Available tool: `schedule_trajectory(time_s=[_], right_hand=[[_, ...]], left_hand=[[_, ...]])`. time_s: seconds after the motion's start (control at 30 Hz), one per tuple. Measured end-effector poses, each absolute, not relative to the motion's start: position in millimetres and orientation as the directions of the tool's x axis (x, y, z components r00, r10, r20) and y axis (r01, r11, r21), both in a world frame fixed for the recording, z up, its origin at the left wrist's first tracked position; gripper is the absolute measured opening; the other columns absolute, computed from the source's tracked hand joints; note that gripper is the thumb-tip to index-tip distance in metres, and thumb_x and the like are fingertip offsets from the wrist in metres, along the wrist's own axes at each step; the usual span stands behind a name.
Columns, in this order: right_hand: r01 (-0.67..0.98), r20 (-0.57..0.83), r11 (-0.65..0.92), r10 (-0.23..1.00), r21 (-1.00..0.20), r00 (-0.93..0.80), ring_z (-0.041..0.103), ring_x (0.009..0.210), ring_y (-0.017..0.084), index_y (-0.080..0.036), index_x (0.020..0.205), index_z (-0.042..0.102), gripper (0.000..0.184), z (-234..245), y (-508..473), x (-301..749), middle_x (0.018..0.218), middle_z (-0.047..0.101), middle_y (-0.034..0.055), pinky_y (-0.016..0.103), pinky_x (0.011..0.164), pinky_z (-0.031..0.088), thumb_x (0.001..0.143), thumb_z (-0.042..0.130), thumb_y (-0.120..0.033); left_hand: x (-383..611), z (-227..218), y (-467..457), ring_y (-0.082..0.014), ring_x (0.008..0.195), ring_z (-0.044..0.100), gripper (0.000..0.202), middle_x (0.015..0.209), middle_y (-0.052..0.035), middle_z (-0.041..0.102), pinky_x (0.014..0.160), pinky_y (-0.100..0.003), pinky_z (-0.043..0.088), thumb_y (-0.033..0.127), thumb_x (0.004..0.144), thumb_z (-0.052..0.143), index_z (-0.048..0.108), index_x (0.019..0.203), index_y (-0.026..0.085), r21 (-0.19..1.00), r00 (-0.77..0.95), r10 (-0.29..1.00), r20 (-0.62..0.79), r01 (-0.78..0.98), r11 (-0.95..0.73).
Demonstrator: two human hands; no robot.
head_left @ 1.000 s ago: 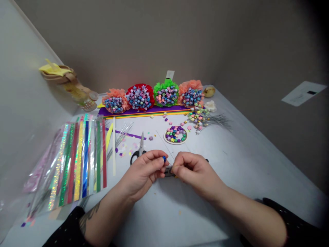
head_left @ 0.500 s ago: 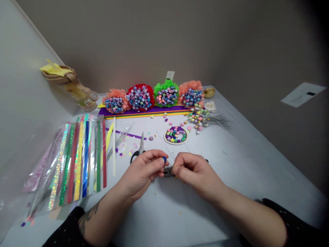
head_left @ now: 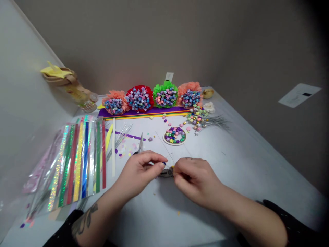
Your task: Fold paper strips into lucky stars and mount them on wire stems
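Left grip (head_left: 137, 173) pinched small blue paper star (head_left: 163, 163) at fingertips, wrist turned inward; right grip (head_left: 196, 180) curled shut on small dark metal tool (head_left: 166, 173), both low over white table (head_left: 164, 219). Scissors (head_left: 140, 145) just beyond. Many foil paper strips (head_left: 78, 161) left unfolded at frame left; star-filled hoop (head_left: 174, 135) and four finished-looking star bunches (head_left: 140, 98) farther, top centre.
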State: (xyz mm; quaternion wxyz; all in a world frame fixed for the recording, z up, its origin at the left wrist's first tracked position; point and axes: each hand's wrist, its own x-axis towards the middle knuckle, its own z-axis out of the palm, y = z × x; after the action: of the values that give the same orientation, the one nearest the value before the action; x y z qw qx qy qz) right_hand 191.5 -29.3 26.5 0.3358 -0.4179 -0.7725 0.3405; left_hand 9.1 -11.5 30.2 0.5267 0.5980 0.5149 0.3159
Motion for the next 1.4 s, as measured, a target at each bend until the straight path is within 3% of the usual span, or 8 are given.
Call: schedule_trajectory(time_s=[0.17, 0.3, 0.47, 0.63, 0.8, 0.93, 1.13, 1.4], right_hand=[[0.157, -0.199, -0.146, 0.892, -0.977, -0.407, 0.033, 0.045, 0.006, -0.018, 0.057, 0.048, 0.008, 19.4, -23.1, 191.3, 0.050, 0.042, -0.0056, 0.019, 0.044, 0.026, 0.064, 0.047, -0.015], [-0.129, -0.410, -0.520, 0.782, -0.844, -0.469, 0.021, 0.036, 0.005, -0.019, 0.060, 0.048, 0.002, 11.5, -20.4, 187.8, 0.041, 0.037, -0.0093, 0.019, 0.036, 0.017, 0.061, 0.047, -0.018], [0.127, -0.152, -0.109, 0.904, -0.986, -0.401, 0.033, 0.045, 0.008, -0.018, 0.060, 0.048, 0.008, 13.4, -22.8, 189.2, 0.050, 0.042, -0.0053, 0.021, 0.045, 0.027, 0.068, 0.048, -0.017], [0.439, 0.295, 0.488, 0.850, -0.755, -0.437, 0.038, 0.056, 0.011, -0.019, 0.057, 0.044, 0.018, 15.9, -25.3, 192.9, 0.056, 0.043, -0.0020, 0.026, 0.057, 0.031, 0.073, 0.047, -0.012], [0.138, -0.110, -0.062, 0.919, -0.988, -0.378, 0.035, 0.047, 0.008, -0.018, 0.060, 0.049, 0.009, 14.6, -22.7, 185.8, 0.050, 0.043, -0.0051, 0.020, 0.046, 0.029, 0.069, 0.048, -0.015], [-0.191, -0.362, -0.473, 0.830, -0.860, -0.424, 0.023, 0.037, 0.005, -0.018, 0.059, 0.049, 0.002, 11.1, -23.1, 178.4, 0.041, 0.038, -0.0092, 0.018, 0.037, 0.019, 0.061, 0.049, -0.017], [-0.159, -0.244, -0.318, 0.898, -0.935, -0.366, 0.030, 0.042, 0.005, -0.017, 0.060, 0.050, 0.008, 7.2, -25.6, 178.0, 0.045, 0.041, -0.0076, 0.018, 0.042, 0.025, 0.067, 0.052, -0.019], [0.120, -0.084, -0.050, 0.953, -0.991, -0.290, 0.038, 0.053, 0.008, -0.017, 0.060, 0.048, 0.011, 14.9, -26.4, 178.7, 0.055, 0.045, -0.0042, 0.020, 0.051, 0.033, 0.071, 0.048, -0.016]], left_hand=[[7.0, 30.6, -11.0, -0.0158, 0.072, 0.061, 0.010, 0.077, -0.0050, 0.069, 0.068, -0.024, 0.044, 0.016, 0.074, 0.065, 0.074, 0.078, 0.019, 0.952, 0.299, 0.953, -0.044, 0.300, -0.050], [4.8, 29.7, -10.2, -0.0158, 0.073, 0.061, 0.011, 0.077, -0.0053, 0.069, 0.069, -0.024, 0.044, 0.016, 0.074, 0.065, 0.075, 0.078, 0.020, 0.966, 0.305, 0.952, -0.015, 0.251, -0.065], [5.1, 28.4, -9.5, -0.0160, 0.072, 0.062, 0.010, 0.078, -0.0059, 0.070, 0.068, -0.025, 0.044, 0.017, 0.072, 0.068, 0.076, 0.078, 0.019, 0.974, 0.283, 0.957, -0.063, 0.226, -0.003], [6.9, 28.6, -10.6, -0.0173, 0.072, 0.063, 0.013, 0.079, -0.0060, 0.071, 0.068, -0.025, 0.045, 0.016, 0.072, 0.067, 0.076, 0.080, 0.020, 0.957, 0.255, 0.963, -0.087, 0.289, 0.010], [4.3, 28.0, -9.7, -0.0167, 0.074, 0.062, 0.012, 0.078, -0.0057, 0.071, 0.071, -0.026, 0.045, 0.016, 0.073, 0.066, 0.076, 0.079, 0.021, 0.968, 0.280, 0.960, -0.016, 0.246, -0.056], [4.2, 24.2, -9.6, -0.0159, 0.076, 0.061, 0.010, 0.079, -0.0059, 0.069, 0.072, -0.025, 0.045, 0.015, 0.070, 0.069, 0.076, 0.076, 0.020, 0.992, 0.273, 0.961, -0.035, 0.128, 0.000], [11.8, 11.7, -13.3, -0.0096, 0.054, 0.054, 0.021, 0.059, -0.0002, 0.063, 0.055, -0.021, 0.043, 0.022, 0.065, 0.077, 0.073, 0.084, 0.015, 0.913, 0.227, 0.924, -0.308, -0.203, 0.354], [15.5, 11.8, -15.8, -0.0066, 0.054, 0.058, 0.022, 0.068, -0.0014, 0.067, 0.054, -0.016, 0.045, 0.025, 0.061, 0.081, 0.072, 0.078, 0.015, 0.801, 0.250, 0.883, -0.397, -0.375, 0.466]])
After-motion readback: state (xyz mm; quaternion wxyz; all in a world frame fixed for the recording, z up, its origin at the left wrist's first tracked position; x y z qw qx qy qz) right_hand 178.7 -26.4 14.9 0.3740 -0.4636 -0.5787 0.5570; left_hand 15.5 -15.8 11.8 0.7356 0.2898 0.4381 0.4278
